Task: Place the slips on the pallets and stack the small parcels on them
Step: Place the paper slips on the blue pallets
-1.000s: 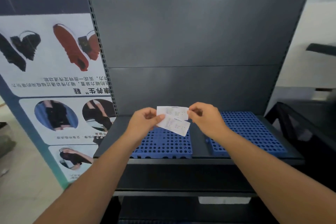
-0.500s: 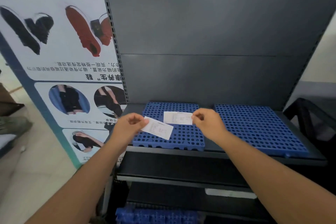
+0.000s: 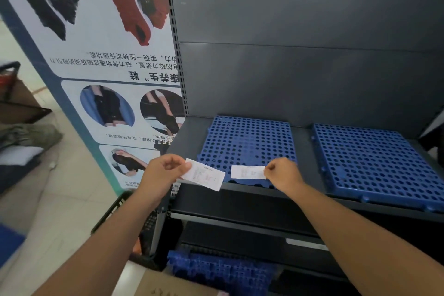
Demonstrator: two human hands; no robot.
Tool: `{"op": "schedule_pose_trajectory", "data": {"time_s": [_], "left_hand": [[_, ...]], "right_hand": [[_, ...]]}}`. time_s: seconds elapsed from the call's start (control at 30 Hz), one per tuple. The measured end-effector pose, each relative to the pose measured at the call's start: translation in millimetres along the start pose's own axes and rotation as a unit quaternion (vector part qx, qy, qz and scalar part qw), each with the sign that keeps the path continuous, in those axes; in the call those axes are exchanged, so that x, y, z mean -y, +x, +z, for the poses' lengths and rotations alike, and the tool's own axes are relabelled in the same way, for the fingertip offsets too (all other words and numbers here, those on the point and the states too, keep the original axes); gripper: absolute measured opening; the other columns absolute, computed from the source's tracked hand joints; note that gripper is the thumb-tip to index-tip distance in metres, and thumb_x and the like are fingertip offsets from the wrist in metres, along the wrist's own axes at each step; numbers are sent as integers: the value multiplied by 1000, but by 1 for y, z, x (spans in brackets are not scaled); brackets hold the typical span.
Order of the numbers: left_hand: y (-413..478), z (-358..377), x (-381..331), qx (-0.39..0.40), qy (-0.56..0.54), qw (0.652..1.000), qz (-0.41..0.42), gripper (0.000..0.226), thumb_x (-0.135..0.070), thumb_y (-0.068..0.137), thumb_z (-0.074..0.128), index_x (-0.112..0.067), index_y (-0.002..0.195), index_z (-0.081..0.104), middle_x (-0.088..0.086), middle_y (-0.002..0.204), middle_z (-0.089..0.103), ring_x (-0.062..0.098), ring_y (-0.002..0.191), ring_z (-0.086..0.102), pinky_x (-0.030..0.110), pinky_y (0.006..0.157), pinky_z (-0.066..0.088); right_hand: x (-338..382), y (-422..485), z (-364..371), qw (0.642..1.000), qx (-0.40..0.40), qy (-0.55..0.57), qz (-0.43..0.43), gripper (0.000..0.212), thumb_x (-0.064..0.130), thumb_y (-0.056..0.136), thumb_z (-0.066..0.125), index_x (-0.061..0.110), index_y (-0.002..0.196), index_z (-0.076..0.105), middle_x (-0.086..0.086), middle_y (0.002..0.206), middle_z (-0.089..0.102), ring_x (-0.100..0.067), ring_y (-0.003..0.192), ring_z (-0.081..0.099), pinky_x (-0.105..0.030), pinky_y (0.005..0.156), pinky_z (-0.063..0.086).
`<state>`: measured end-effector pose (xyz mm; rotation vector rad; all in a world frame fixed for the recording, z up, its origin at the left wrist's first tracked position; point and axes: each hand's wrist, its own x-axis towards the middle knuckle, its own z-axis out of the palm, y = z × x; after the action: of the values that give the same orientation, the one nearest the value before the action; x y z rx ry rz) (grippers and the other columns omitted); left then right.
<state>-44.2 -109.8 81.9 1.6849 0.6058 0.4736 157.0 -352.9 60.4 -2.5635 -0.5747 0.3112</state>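
Observation:
Two blue perforated pallets lie side by side on a dark shelf: the left pallet [image 3: 247,142] and the right pallet [image 3: 377,163]. My left hand [image 3: 163,173] pinches a white printed slip [image 3: 204,174] in the air, just off the left pallet's front left corner. My right hand [image 3: 282,172] pinches a second white slip [image 3: 248,172] by its right end, low over the front edge of the left pallet. I cannot tell whether that slip touches the pallet. No parcels are in view.
The dark metal shelving unit [image 3: 288,67] has a tall back panel and lower shelves. A further blue pallet [image 3: 216,269] sits at floor level beside a black crate [image 3: 125,218]. A shoe poster [image 3: 103,55] stands left. A cardboard box [image 3: 168,286] lies below.
The two slips, held together one second ago, are now apart, one in each hand. Both hands have dropped toward the left pallet's front edge. The camera has tilted downward and moved closer.

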Motion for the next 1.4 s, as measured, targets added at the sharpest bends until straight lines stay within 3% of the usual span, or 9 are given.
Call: {"op": "schedule_pose_trajectory", "data": {"time_s": [0.17, 0.37, 0.57, 0.73, 0.87, 1.0, 1.17, 1.27, 1.4], "left_hand": [[1, 4, 7, 9, 12, 1000, 0, 11, -20, 79, 79, -18, 73, 70, 5, 80, 75, 9, 68, 68, 15, 58, 48], [1, 10, 5, 29, 13, 999, 10, 9, -20, 80, 78, -22, 75, 71, 3, 81, 76, 8, 69, 70, 18, 61, 50], [0, 13, 3, 38, 22, 999, 12, 8, -23, 78, 79, -24, 75, 72, 1, 79, 75, 5, 66, 67, 24, 66, 49], [1, 8, 5, 47, 21, 999, 16, 7, -23, 78, 79, -21, 77, 72, 5, 81, 75, 12, 72, 69, 31, 71, 52], [0, 8, 2, 53, 6, 998, 20, 7, -22, 79, 79, -20, 77, 72, 6, 83, 75, 18, 77, 70, 36, 77, 55], [-3, 30, -12, 56, -13, 998, 29, 9, -21, 82, 77, -18, 76, 70, 2, 79, 75, 10, 69, 67, 21, 60, 51], [-11, 86, -41, 71, -20, 996, 47, 12, -18, 86, 73, -15, 76, 67, -4, 77, 75, 3, 68, 68, 16, 55, 49], [-18, 123, -58, 74, -25, 996, 49, 13, -22, 87, 72, -15, 79, 66, -2, 81, 74, 7, 69, 67, 21, 59, 50], [-32, 174, -75, 85, -21, 995, 53, 12, -25, 88, 70, -17, 81, 65, -2, 86, 74, 13, 78, 68, 30, 65, 54]], "right_hand": [[8, -1, 4, 999, -19, -30, 17, 22, 13, 91, 57, 7, 75, 72, -16, 75, 70, -28, 59, 58, -43, 62, 56], [11, -3, 6, 998, -33, -36, 35, 19, 16, 91, 57, 11, 75, 66, -10, 73, 67, -22, 58, 54, -39, 57, 52], [14, -8, 14, 996, -70, -46, 40, 3, 25, 92, 53, 26, 90, 51, 1, 73, 55, -18, 59, 49, -29, 45, 27], [12, -7, 19, 996, -75, -17, 45, 5, 24, 93, 51, 29, 92, 52, 1, 75, 57, -18, 61, 51, -28, 47, 34], [5, -9, 15, 994, -84, 39, 54, 5, 23, 93, 53, 28, 95, 54, 0, 78, 60, -19, 63, 54, -30, 50, 40], [0, -21, 5, 983, -82, 159, 28, 10, 19, 93, 55, 27, 89, 61, 4, 87, 65, -12, 72, 56, -29, 62, 45], [-5, -53, -36, 915, 49, 399, 22, 20, 40, 96, 54, 27, 99, 69, 1, 90, 73, -13, 68, 67, -26, 63, 56], [-21, -69, -64, 904, 77, 420, -4, 24, 44, 94, 57, 29, 107, 69, 4, 96, 74, -17, 81, 72, -26, 67, 56], [-53, -88, -97, 905, 48, 423, -1, 16, 30, 89, 68, 24, 103, 71, 2, 93, 75, -17, 79, 71, -26, 65, 57]]}}
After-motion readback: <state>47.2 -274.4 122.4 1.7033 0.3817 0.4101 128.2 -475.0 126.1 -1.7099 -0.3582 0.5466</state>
